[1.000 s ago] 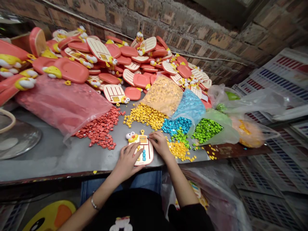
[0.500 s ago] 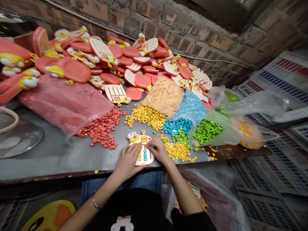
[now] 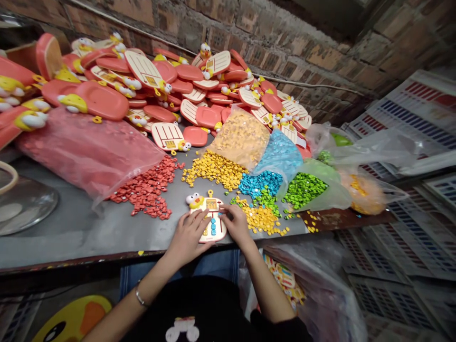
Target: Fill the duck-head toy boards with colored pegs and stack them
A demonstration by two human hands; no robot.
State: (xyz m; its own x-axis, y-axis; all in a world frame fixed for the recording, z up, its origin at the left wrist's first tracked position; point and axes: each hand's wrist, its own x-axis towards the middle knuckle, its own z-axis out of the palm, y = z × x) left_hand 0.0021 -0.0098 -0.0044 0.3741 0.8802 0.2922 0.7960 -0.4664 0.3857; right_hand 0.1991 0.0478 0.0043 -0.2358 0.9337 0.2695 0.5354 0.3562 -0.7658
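A cream duck-headed board (image 3: pixel 210 235) lies on the grey table near its front edge, with yellow and blue pieces in its slots. My left hand (image 3: pixel 188 233) rests over the board's left side, its fingers spread across the surface. At the upper right of the board is my right hand (image 3: pixel 235 222), thumb and forefinger drawn together; what is between them, if anything, is too small to name. Beyond the hands lie loose yellow pieces (image 3: pixel 217 168), blue pieces (image 3: pixel 260 184), green pieces (image 3: pixel 305 192) and red pieces (image 3: pixel 149 192).
A heap of red and cream duck boards (image 3: pixel 203 78) lines the brick wall. Plastic bags, including a pink bag (image 3: pixel 89 147) and a blue bag (image 3: pixel 280 154), lie behind the loose pieces. A clear lid (image 3: pixel 32 202) sits at left; crates (image 3: pixel 420 114) stand at right.
My right hand has shifted slightly at the board's upper right, its fingers now nearer the right slot. My left hand still lies on the board. The whole view has moved a little.
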